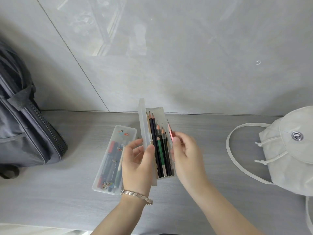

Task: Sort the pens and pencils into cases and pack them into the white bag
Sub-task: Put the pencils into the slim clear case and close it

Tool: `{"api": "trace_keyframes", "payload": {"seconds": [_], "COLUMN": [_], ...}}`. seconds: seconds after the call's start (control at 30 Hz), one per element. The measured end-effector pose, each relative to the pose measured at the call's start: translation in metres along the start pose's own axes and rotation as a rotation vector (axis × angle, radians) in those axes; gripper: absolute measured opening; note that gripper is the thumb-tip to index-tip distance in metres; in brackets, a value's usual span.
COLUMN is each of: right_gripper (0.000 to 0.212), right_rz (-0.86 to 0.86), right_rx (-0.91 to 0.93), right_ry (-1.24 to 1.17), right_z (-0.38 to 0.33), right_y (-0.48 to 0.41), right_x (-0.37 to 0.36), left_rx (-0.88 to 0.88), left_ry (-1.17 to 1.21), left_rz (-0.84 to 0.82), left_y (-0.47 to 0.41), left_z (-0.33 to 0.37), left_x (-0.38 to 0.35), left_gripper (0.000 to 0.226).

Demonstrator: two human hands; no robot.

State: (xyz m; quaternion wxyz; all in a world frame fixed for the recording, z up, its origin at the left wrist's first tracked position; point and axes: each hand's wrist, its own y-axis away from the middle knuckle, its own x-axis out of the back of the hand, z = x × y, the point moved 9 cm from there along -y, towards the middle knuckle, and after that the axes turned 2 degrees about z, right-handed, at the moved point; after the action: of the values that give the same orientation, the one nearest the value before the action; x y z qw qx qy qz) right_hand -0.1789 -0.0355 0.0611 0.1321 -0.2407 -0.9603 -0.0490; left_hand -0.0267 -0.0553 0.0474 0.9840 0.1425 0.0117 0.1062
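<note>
A clear plastic pencil case stands open in the middle of the grey table, with several pencils lying in it, points away from me. My left hand grips the raised lid at its left edge. My right hand pinches a red pencil over the right side of this case. A second clear case, shut and full of pens, lies just left of it. The white bag sits at the right edge, its flap shut with a metal snap.
A dark grey zipped backpack fills the left side of the table. The white bag's long strap loops out to the left of the bag. A grey tiled wall rises right behind the table.
</note>
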Motion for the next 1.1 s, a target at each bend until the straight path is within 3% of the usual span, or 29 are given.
{"api": "trace_keyframes", "payload": {"seconds": [0.3, 0.5, 0.63, 0.8, 0.93, 1.1], "right_gripper": [0.022, 0.039, 0.046, 0.060, 0.054, 0.053], "right_rz": [0.080, 0.162, 0.140, -0.174, -0.226, -0.236], "right_rx": [0.193, 0.316, 0.260, 0.116, -0.062, -0.270], "right_ry": [0.343, 0.566, 0.419, 0.207, 0.021, -0.180], "right_z": [-0.002, -0.001, 0.012, 0.034, 0.046, 0.058], "right_y": [0.008, 0.001, 0.005, 0.015, 0.015, 0.008], "right_x": [-0.016, -0.022, -0.016, -0.028, -0.022, -0.022], "left_rx": [0.022, 0.071, 0.092, 0.101, 0.122, 0.100], "left_ry": [0.021, 0.039, 0.023, 0.016, 0.010, -0.039], "left_rz": [0.019, -0.030, -0.014, -0.008, -0.031, -0.079], "left_y": [0.005, 0.009, 0.007, 0.006, 0.005, 0.006], "left_z": [0.001, -0.004, -0.005, -0.004, -0.006, -0.003], "left_x": [-0.001, -0.003, 0.001, 0.002, 0.002, -0.002], "left_gripper": [0.019, 0.020, 0.019, 0.016, 0.013, 0.029]}}
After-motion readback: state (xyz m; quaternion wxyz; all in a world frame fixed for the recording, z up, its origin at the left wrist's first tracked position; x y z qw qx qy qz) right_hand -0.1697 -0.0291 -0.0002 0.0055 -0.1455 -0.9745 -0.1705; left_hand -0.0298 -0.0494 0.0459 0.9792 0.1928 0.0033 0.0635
